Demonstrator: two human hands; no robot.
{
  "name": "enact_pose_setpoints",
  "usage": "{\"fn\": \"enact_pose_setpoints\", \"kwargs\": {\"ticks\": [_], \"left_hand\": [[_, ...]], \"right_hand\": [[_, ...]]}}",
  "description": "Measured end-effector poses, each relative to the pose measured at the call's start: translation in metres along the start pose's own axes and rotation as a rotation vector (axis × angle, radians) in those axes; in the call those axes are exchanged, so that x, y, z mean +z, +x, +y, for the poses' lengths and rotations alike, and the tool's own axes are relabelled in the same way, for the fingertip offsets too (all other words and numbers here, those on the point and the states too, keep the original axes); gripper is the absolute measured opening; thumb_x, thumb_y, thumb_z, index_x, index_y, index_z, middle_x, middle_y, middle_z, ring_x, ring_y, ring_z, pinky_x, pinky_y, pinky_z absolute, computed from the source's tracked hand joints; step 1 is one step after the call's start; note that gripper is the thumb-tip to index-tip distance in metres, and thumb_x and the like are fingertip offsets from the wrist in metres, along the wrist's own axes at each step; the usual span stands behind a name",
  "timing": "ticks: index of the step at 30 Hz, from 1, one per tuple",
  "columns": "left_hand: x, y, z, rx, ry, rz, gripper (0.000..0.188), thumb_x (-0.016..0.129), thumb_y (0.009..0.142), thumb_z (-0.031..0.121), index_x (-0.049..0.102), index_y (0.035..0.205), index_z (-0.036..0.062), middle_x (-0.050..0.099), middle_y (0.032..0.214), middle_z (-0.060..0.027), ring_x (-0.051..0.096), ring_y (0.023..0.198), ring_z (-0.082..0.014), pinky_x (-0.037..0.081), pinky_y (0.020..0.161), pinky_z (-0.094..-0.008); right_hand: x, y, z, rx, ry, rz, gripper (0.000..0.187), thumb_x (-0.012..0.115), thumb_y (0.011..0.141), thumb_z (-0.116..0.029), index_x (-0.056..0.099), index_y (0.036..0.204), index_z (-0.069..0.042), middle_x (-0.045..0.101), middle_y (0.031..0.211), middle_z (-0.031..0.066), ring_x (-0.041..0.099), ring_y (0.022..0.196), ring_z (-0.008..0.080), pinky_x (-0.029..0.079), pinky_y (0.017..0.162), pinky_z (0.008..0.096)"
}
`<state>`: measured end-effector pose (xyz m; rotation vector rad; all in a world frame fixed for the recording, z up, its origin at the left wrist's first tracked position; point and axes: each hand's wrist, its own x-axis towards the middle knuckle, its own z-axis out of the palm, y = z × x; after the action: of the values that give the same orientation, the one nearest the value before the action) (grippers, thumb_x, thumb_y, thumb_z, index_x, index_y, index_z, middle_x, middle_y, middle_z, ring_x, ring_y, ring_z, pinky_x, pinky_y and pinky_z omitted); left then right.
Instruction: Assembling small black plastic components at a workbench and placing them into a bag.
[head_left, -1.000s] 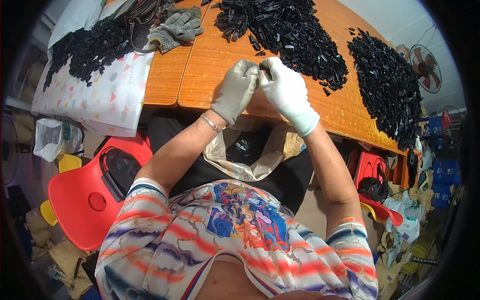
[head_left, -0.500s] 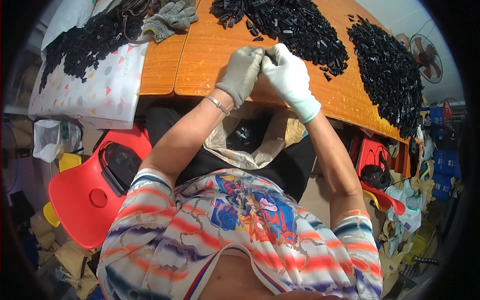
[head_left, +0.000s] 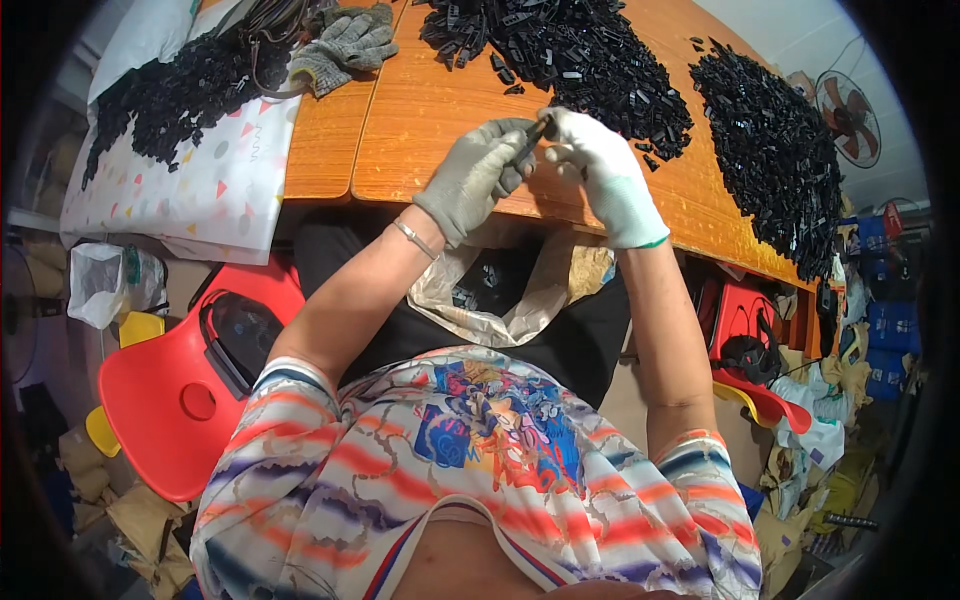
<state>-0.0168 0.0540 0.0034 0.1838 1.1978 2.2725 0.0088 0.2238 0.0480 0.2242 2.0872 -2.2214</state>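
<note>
A small black plastic piece [head_left: 531,141] is pinched by my left hand [head_left: 472,178], which wears a grey glove, over the front part of the wooden table. My right hand [head_left: 603,172], in a white glove, closes its fingertips around the upper end of the same piece. Much of the piece is hidden by the gloves. Beyond both hands a big heap of black plastic pieces [head_left: 590,70] lies on the table. Below them, at my lap, an open pale bag [head_left: 437,290] has black pieces inside.
A second black heap [head_left: 770,160] covers the table's right side. More black pieces [head_left: 165,105] lie at the left on a patterned white sheet [head_left: 185,205], near grey knit gloves [head_left: 345,48]. Red chairs [head_left: 165,400] flank me. A fan [head_left: 850,118] stands at the far right.
My hands have moved apart slightly, the right one turning and shifting right. The black piece, hidden before, now shows between my fingers.
</note>
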Motion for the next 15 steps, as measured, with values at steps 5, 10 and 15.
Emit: {"fn": "enact_pose_setpoints", "kwargs": {"ticks": [5, 10, 15], "left_hand": [[0.009, -0.009, -0.01, -0.029, -0.104, 0.014, 0.027, 0.045, 0.102, 0.021, 0.05, 0.123, 0.0042, 0.054, 0.082, -0.001, 0.041, 0.054, -0.0007, 0.034, 0.048, -0.0125], [0.002, -0.022, -0.021, -0.115, -0.116, -0.021, 0.027, 0.044, 0.102, 0.022, 0.048, 0.124, 0.0063, 0.052, 0.082, 0.0003, 0.038, 0.056, -0.0002, 0.031, 0.051, -0.013], [-0.002, -0.049, -0.026, -0.038, 0.397, 0.044, 0.028, 0.042, 0.099, 0.017, 0.051, 0.12, 0.0006, 0.063, 0.084, -0.0066, 0.054, 0.063, -0.0094, 0.044, 0.055, -0.0221]], "right_hand": [[0.011, -0.002, 0.02, -0.108, -0.015, -0.013, 0.02, 0.063, 0.091, -0.019, 0.063, 0.094, 0.0, 0.064, 0.079, 0.0031, 0.059, 0.067, 0.01, 0.046, 0.062, 0.023], [0.011, -0.005, 0.035, -0.073, -0.096, -0.003, 0.021, 0.065, 0.091, -0.02, 0.062, 0.088, 0.001, 0.063, 0.073, 0.0031, 0.056, 0.065, 0.0078, 0.045, 0.061, 0.0229], [-0.006, -0.01, 0.03, 0.07, -0.251, -0.15, 0.02, 0.064, 0.088, -0.021, 0.064, 0.086, -0.001, 0.064, 0.075, 0.0018, 0.055, 0.067, 0.0071, 0.045, 0.061, 0.0227]]}}
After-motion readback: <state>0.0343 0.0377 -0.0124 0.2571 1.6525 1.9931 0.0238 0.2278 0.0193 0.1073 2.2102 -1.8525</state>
